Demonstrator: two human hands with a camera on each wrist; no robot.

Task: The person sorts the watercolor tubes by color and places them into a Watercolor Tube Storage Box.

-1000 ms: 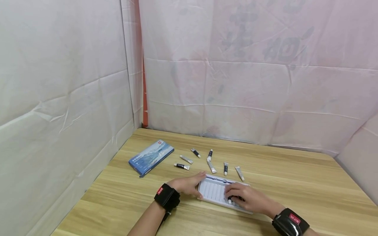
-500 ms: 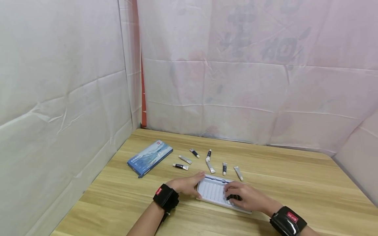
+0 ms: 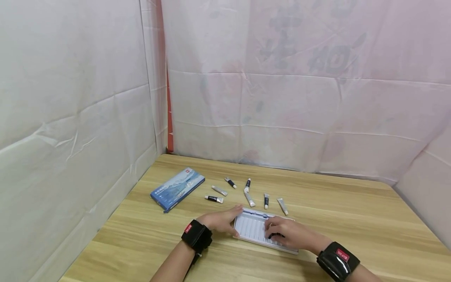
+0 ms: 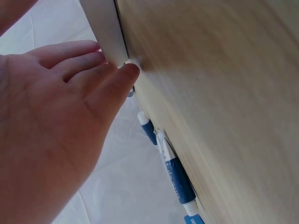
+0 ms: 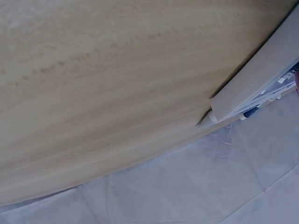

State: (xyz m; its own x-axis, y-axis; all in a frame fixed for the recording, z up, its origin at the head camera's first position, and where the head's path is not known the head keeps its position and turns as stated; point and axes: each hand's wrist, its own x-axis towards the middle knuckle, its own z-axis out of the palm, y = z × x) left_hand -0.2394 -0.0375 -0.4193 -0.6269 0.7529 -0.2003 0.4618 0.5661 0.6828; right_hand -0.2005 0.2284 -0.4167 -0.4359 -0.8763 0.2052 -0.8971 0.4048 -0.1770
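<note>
A white ribbed tray (image 3: 248, 228) lies on the table, with a dark thin brush along its far side. My left hand (image 3: 223, 220) rests against its left end, the thumb near the front corner and the straight fingers at the back corner. In the left wrist view those fingers (image 4: 88, 70) touch the corner of the tray wall (image 4: 105, 25). Over the tray's right half, my right hand (image 3: 287, 232) pinches a dark-labelled paint tube (image 3: 275, 235) low over the slots, partly hidden by the fingers. The right wrist view shows only the tray's side (image 5: 261, 74).
Several small paint tubes lie loose beyond the tray, among them a dark one (image 3: 213, 199) and a silver one (image 3: 282, 206). A blue box (image 3: 177, 189) sits at the back left. White sheets (image 3: 289, 117) hang around the wooden table (image 3: 338, 219).
The right fingers have shifted slightly around the paint tube, and its white cap no longer shows. The left hand stays at the tray's end. The whole view has drifted slightly left.
</note>
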